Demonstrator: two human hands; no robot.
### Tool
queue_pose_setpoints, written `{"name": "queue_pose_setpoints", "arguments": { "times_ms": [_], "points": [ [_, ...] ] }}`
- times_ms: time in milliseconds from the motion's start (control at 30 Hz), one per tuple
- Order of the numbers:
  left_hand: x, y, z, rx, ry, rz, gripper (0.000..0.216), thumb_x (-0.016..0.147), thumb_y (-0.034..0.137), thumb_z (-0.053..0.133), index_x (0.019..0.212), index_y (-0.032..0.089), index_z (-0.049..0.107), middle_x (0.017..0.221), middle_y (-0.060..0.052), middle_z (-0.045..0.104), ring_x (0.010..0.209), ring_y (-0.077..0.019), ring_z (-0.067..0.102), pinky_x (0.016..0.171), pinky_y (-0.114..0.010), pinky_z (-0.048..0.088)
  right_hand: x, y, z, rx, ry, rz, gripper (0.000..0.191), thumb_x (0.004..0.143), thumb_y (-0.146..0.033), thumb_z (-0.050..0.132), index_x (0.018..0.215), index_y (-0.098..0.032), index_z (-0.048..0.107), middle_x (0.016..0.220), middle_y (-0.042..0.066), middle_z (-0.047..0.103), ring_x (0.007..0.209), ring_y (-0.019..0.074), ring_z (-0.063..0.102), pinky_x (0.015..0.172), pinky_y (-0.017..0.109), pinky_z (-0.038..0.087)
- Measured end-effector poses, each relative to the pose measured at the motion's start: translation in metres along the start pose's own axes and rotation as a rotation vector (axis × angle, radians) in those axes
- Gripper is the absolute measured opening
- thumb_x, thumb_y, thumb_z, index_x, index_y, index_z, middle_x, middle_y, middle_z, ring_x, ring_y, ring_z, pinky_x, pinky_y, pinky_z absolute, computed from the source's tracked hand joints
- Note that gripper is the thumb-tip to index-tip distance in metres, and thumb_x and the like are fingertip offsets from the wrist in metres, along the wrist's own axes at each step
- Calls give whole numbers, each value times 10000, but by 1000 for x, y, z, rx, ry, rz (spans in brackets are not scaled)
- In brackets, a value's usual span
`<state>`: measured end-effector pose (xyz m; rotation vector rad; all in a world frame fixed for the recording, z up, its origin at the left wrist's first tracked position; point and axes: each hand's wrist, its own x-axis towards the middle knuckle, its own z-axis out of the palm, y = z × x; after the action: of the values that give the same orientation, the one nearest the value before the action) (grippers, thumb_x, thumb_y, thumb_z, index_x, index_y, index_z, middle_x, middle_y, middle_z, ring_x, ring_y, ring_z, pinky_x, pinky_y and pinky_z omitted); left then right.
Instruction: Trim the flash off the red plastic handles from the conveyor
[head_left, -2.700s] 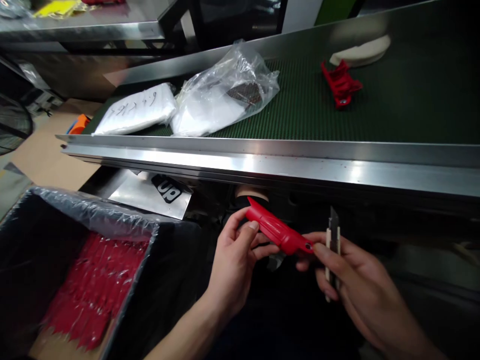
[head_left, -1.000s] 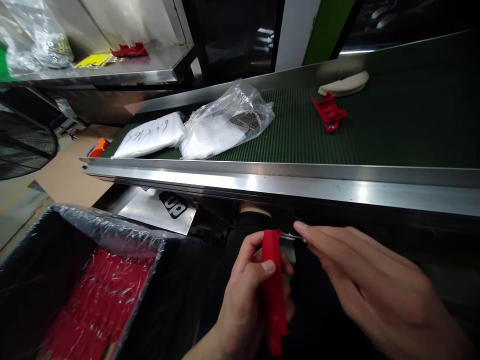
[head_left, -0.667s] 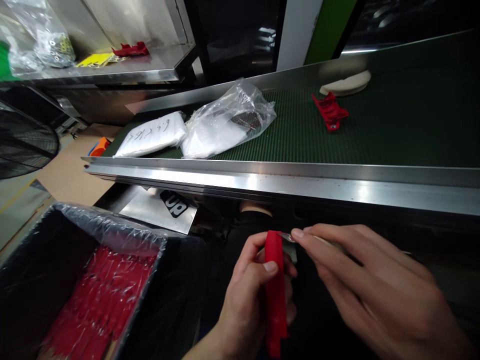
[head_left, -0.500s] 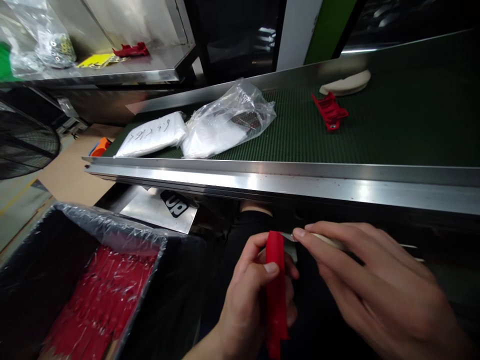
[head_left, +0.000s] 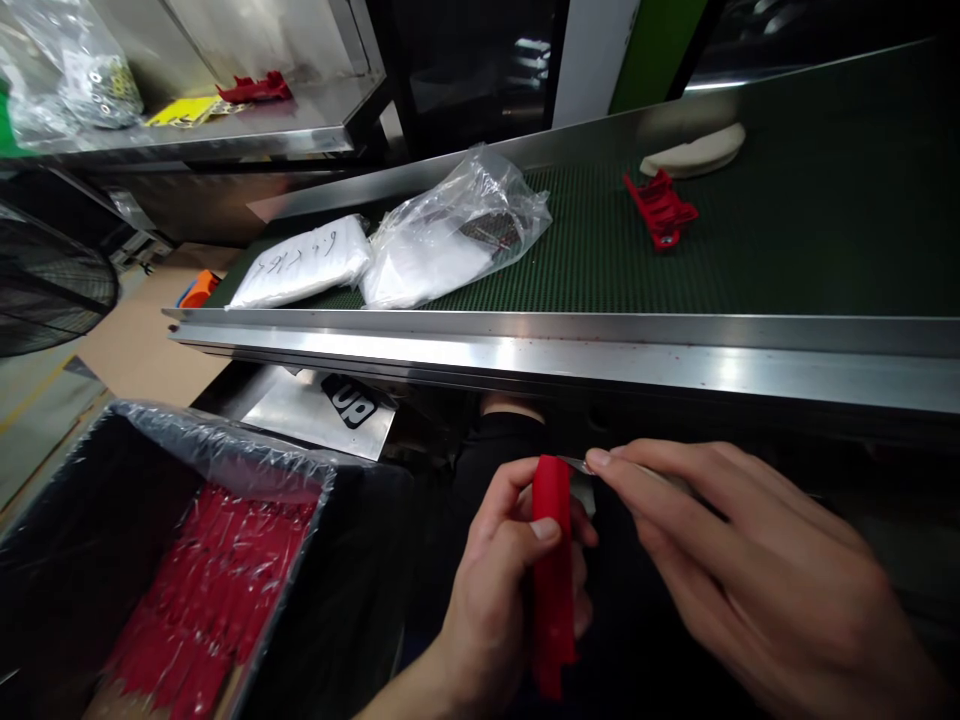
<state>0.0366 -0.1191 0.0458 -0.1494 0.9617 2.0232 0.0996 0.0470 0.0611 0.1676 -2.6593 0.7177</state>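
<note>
Bin [head_left: 112, 510] of red pieces [head_left: 217, 580], left fingers [head_left: 514, 543] gripping part [head_left: 553, 570], right fingers [head_left: 652, 498] pinching apparent blade [head_left: 576, 464]

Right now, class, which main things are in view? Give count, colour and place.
long plastic piece: one, red, in left hand
thin metal blade: one, grey, in right hand
ribbed conveyor belt: one, green, beyond hands
jagged plastic part: one, red, on belt
curved slab: one, off-white, on belt
wrapped packet: one, white, on belt
plastic bag: one, clear, beside packet
plastic-lined bin: one, black, lower left
glossy pieces: many, red, in bin
metal table: one, grey, upper left
left hand: one, bare, centre
right hand: one, bare, right
</note>
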Motion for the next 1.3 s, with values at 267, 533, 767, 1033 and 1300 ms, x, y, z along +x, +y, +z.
{"name": "queue_pose_setpoints", "arguments": {
  "times_ms": [267,533,767,1033,1300],
  "points": [
    [0,1,5,0,45,7,220,913,367,445,1040,227,558,801,-18,598,481,-71,447,392,-157,375,-3,-4,1,-33,19,2,482,891,-69,548,1350,-216,552,1169,69,612,1002,213,587,874,388,464],
    [5,10,8,17,98,12,198,919,367,458,1037,242,556,691,32,530,454,-66,421,399,-165,373,-7,-9,6,-49,15,-97,432,868,5,548,1274,-132,602,1106,114,620,976,209,570,815,379,455],
    [9,18,9,75,71,36,235,924,364,418,1059,234,560,799,0,570,465,-68,452,395,-169,395,-14,-16,6,-44,-11,-137,441,851,22,534,1264,-115,606,1111,117,608,968,207,543,829,359,420],
    [15,25,11,88,88,78,203,914,322,432,1043,208,539,766,-20,577,522,-85,452,417,-149,369,-24,-23,10,-51,-45,-154,413,841,-2,525,1200,-157,660,1087,93,632,952,223,548,869,373,372],
    [20,29,11,62,88,53,187,917,337,428,1045,232,515,766,-5,562,495,-81,429,402,-159,368,-35,-28,12,-85,-74,-164,461,831,3,504,1224,-189,651,1105,77,636,979,239,560,869,387,383]
  ]
}}
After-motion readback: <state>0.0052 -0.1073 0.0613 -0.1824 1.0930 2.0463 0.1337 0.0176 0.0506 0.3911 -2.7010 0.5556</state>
